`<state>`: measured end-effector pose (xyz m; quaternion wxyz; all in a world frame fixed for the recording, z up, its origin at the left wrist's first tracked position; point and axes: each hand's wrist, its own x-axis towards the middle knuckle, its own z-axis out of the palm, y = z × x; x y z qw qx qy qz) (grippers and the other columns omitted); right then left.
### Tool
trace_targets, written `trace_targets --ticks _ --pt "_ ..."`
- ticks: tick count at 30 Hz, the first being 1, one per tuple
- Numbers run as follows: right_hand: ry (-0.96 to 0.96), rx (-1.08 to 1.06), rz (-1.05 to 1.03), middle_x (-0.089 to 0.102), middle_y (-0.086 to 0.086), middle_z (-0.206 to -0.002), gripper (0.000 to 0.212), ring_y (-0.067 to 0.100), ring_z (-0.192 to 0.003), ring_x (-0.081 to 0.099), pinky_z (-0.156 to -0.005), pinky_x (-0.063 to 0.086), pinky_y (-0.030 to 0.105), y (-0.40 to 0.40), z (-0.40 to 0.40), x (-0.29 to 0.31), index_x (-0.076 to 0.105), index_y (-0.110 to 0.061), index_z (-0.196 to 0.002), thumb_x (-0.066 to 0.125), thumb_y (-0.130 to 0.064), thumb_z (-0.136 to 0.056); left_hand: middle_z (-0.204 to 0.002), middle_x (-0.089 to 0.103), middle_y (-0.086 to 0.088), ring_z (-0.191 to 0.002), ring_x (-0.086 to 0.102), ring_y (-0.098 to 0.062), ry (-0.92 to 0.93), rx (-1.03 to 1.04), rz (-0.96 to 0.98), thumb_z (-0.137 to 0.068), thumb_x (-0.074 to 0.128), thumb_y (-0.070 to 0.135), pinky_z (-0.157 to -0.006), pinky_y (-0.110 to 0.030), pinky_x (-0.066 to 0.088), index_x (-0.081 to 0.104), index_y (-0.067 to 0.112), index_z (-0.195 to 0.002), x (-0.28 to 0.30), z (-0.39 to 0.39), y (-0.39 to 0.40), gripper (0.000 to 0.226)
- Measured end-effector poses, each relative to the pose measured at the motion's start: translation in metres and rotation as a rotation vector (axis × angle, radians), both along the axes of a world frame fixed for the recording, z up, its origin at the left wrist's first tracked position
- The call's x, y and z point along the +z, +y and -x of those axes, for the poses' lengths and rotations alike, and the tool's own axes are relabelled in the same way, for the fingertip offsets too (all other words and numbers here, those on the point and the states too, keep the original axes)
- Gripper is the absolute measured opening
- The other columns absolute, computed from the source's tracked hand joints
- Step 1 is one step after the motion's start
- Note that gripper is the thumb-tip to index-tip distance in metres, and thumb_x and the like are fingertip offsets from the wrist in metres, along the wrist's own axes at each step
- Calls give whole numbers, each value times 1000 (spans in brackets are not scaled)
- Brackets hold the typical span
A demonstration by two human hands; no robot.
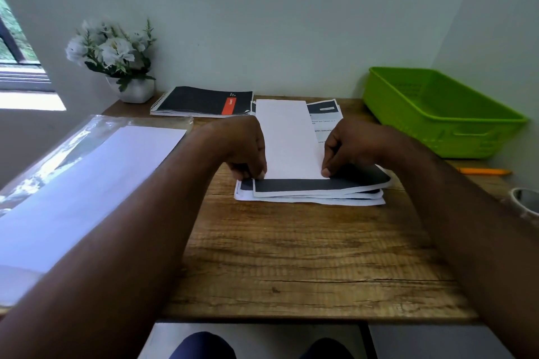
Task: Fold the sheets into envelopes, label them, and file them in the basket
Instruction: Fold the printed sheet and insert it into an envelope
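Note:
A folded white sheet point(288, 140) lies lengthwise on a stack of printed sheets point(315, 192) with black borders, at the middle of the wooden desk point(291, 256). My left hand point(248, 151) pinches the sheet's near left corner with curled fingers. My right hand point(347, 148) pinches its near right corner the same way. A green plastic basket point(437, 114) stands at the far right of the desk and looks to hold nothing. A clear plastic pack of white paper point(87, 178) lies on the left.
A spiral notebook point(204, 102) with a black cover lies at the back, beside a white pot of white flowers point(116, 58). An orange pen point(484, 171) lies at the right edge, near a roll of tape point(525, 201). Walls close the back and right.

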<state>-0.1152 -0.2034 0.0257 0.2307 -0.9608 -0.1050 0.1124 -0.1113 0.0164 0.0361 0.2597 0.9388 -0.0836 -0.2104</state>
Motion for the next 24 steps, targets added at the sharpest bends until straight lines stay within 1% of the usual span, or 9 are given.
trace_targets --ticks 2,6,9,12,14,16,18,20,24 --pt "9 15 -3 70 -11 -62 14 1 -64 59 -64 45 24 -1 -1 0 75 -16 -67 87 -19 -61 -75 73 -10 -69 71 -20 -5 -10 -12 -75 77 0 -68 -30 61 73 -2 -85 0 0 0 11" --pt "33 76 -33 71 -8 -64 12 2 -64 58 -65 45 27 -6 -1 -2 73 -17 -66 85 -18 -66 -82 74 -10 -80 72 -24 -30 -44 -38 -75 77 2 -72 -31 60 73 0 -85 -1 0 1 10" --pt "27 149 -20 72 -4 -74 11 8 -72 62 -72 49 34 -9 -2 -3 72 -17 -68 83 -19 -70 -80 73 -2 -81 68 -18 -84 -121 -94 -76 79 10 -67 -27 55 73 8 -82 -2 0 4 9" --pt "32 198 -26 73 -2 -81 10 15 -80 65 -78 51 35 -12 -3 -3 72 -17 -73 81 -19 -72 -85 72 2 -87 65 -13 -178 -185 -110 -76 78 13 -74 -25 49 74 13 -81 -2 3 5 7" --pt "52 219 -55 72 -3 -81 9 12 -77 64 -76 51 33 -14 -3 -3 72 -17 -75 81 -17 -72 -91 71 3 -88 64 -11 -297 -202 -108 -77 77 16 -65 -19 44 74 15 -86 -4 9 -2 9" --pt "83 228 -80 71 -4 -80 11 5 -72 61 -73 49 28 -15 -3 -2 73 -19 -78 81 -16 -72 -97 69 4 -89 61 -11 -393 -236 -69 -79 76 20 -64 -17 41 73 16 -92 -8 13 -16 14" --pt "103 231 -85 70 -5 -82 17 1 -71 59 -72 47 24 -15 -3 -1 73 -22 -84 82 -16 -71 -100 68 2 -91 60 -13 -414 -290 -48 -82 74 20 -74 -24 49 73 15 -97 -14 17 -32 16" --pt "118 236 -72 68 -4 -84 24 1 -71 58 -74 47 26 -15 -3 0 72 -23 -89 83 -17 -68 -99 70 -2 -92 61 -16 -430 -303 -56 -82 73 21 -84 -34 54 74 12 -96 -18 17 -39 16" --pt "129 232 -65 65 -5 -85 31 -1 -69 57 -70 46 21 -15 -2 -1 72 -22 -91 86 -17 -64 -103 68 -4 -94 60 -19 -463 -302 -138 -83 73 28 -84 -36 54 74 14 -97 -20 15 -41 20"
